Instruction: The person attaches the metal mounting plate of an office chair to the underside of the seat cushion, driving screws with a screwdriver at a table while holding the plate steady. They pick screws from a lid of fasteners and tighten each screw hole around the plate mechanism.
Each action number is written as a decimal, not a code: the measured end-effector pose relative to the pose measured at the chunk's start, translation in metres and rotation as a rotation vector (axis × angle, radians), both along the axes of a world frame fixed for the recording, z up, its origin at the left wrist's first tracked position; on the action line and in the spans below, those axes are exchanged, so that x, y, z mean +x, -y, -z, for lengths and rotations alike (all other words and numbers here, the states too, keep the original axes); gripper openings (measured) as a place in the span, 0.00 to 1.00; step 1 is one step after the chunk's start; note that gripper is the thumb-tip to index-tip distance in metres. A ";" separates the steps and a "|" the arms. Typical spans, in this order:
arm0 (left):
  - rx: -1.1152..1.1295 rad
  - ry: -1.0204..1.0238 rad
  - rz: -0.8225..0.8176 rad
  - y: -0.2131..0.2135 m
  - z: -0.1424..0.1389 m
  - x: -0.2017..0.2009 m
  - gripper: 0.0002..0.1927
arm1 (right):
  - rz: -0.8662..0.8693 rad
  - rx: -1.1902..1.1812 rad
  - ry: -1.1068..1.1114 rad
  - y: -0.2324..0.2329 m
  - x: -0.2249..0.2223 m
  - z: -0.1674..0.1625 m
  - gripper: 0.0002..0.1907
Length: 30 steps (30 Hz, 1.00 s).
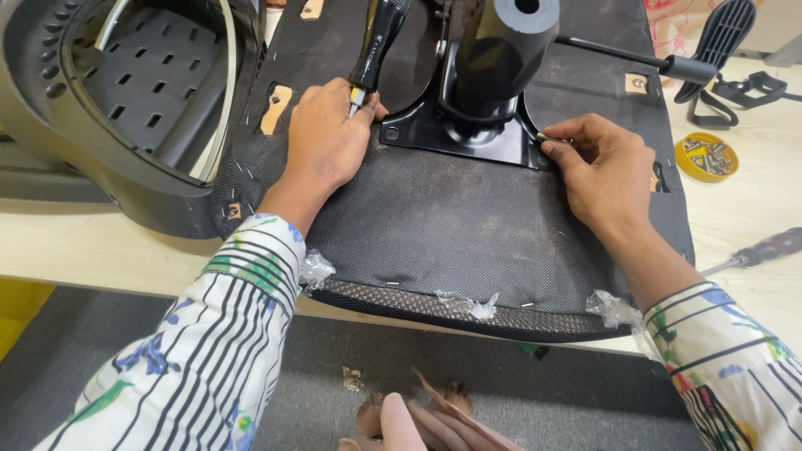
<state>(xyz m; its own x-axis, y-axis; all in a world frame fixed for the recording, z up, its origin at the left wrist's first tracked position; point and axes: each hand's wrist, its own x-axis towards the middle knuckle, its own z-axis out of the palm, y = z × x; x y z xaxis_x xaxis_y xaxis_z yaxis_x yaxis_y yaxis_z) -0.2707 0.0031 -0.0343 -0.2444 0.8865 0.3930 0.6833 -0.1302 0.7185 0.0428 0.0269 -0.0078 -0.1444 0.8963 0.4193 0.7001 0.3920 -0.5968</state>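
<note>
An upturned office chair seat (468,225) covered in black fabric lies on the workbench. A black metal mechanism plate (455,138) with a thick cylinder column (501,50) sits on the seat. My left hand (326,138) holds a black-handled screwdriver (378,42) upright, its tip near the plate's left corner hole. My right hand (597,163) pinches a small metal screw (547,136) at the plate's right corner.
A black plastic chair back shell (125,92) lies at the left. A yellow dish of screws (707,156) and a second screwdriver (764,249) lie at the right on the light wooden bench (743,217). A lever with a paddle handle (718,42) sticks out at upper right.
</note>
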 end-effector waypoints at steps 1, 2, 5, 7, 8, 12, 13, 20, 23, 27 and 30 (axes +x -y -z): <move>0.007 -0.007 0.003 0.000 0.000 0.000 0.13 | 0.006 -0.017 -0.011 0.001 0.000 0.000 0.07; 0.012 -0.012 0.005 0.001 0.000 0.000 0.13 | 0.010 -0.035 -0.019 0.001 0.000 -0.001 0.07; 0.021 -0.040 0.007 0.003 0.000 -0.002 0.13 | 0.025 -0.073 -0.003 0.003 0.002 -0.003 0.10; 0.020 -0.054 0.015 0.004 0.000 -0.005 0.13 | -0.003 -0.100 -0.005 0.004 0.003 -0.005 0.11; 0.017 -0.055 0.019 0.005 -0.001 -0.005 0.13 | -0.016 -0.116 -0.007 0.004 0.004 -0.005 0.11; -0.008 -0.034 0.038 0.008 -0.002 -0.008 0.12 | -0.055 -0.132 -0.015 0.005 0.005 -0.006 0.11; -0.008 -0.042 0.030 0.009 -0.002 -0.009 0.12 | -0.065 -0.128 -0.018 0.005 0.005 -0.006 0.11; -0.013 -0.049 0.026 0.013 -0.002 -0.009 0.13 | -0.045 -0.107 0.011 0.007 0.002 -0.004 0.10; -0.004 -0.051 0.017 0.013 -0.002 -0.008 0.14 | -0.064 -0.116 -0.044 0.006 -0.001 -0.004 0.10; -0.051 -0.041 -0.003 0.012 -0.004 -0.009 0.15 | -0.079 -0.118 -0.057 0.005 -0.003 -0.004 0.10; -0.004 -0.052 0.013 0.012 -0.003 -0.008 0.15 | -0.079 -0.131 -0.057 0.005 -0.003 -0.005 0.10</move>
